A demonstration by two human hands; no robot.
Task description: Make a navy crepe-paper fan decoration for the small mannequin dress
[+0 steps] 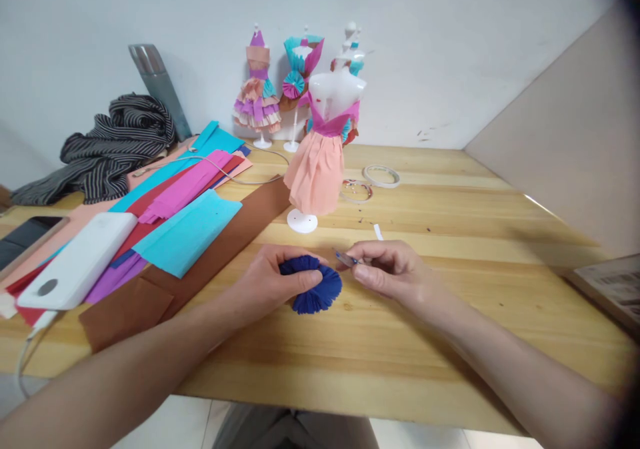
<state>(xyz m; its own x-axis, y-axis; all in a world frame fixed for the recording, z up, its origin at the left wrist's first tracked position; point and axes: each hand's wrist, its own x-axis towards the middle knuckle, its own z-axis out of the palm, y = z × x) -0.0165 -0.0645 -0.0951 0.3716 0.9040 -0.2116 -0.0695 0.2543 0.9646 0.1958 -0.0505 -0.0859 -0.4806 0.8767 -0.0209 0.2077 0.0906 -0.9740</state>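
Note:
My left hand (265,281) pinches a dark blue pleated paper rosette (320,292) between thumb and fingers, just above the table. The rosette is round with a ruffled edge, and my thumb lies across its middle. To its right, my right hand (393,268) is closed on a small pointed metal tool (345,258), which may be scissors; its handles are hidden in the fingers. A bit of dark blue shows by its tip, which points at the rosette without clearly touching it. Behind the hands stands a white mannequin (337,86) in a magenta top and peach crepe-paper skirt (317,172).
Crepe-paper sheets (187,229) and a long brown strip (250,219) cover the left side, with a white power bank (80,256), cable, phone (30,236), striped cloth (120,146) and bottle (160,86). Tape rolls (381,176) lie behind; more dressed mannequins (259,89) line the wall.

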